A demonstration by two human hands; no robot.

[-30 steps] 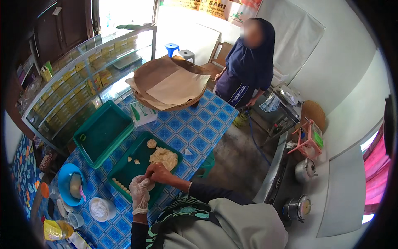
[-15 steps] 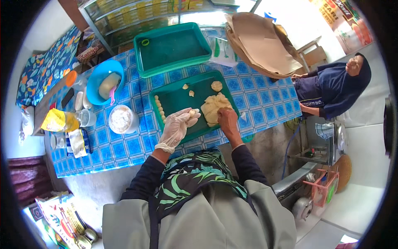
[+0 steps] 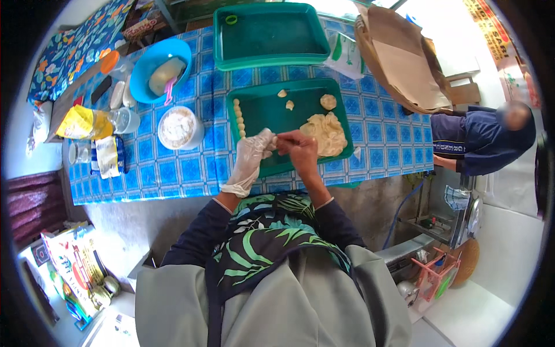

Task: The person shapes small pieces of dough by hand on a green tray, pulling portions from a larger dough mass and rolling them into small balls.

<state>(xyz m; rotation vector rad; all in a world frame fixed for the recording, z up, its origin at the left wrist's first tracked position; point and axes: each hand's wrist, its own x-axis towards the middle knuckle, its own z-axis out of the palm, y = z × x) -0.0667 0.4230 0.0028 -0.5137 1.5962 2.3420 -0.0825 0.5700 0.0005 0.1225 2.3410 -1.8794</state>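
Over the near part of a green tray (image 3: 307, 86) on the table (image 3: 156, 188), the gloved left hand (image 3: 254, 155) is closed on a small piece of dough (image 3: 273, 146), mostly hidden by the fingers. The bare right hand (image 3: 298, 149) has its fingertips bunched against it; whether they grip it, I cannot tell. Working above the tray probably keeps crumbs contained. The large dough mass (image 3: 326, 132) lies at the tray's right side, likely for easy reach by the bare hand, with a round lump (image 3: 328, 102) just beyond. Small balls (image 3: 239, 117) line the left wall, apart from the loose dough, presumably so they stay unsquashed. A tub of white powder (image 3: 178, 130) stands left of the tray, seemingly within reach.
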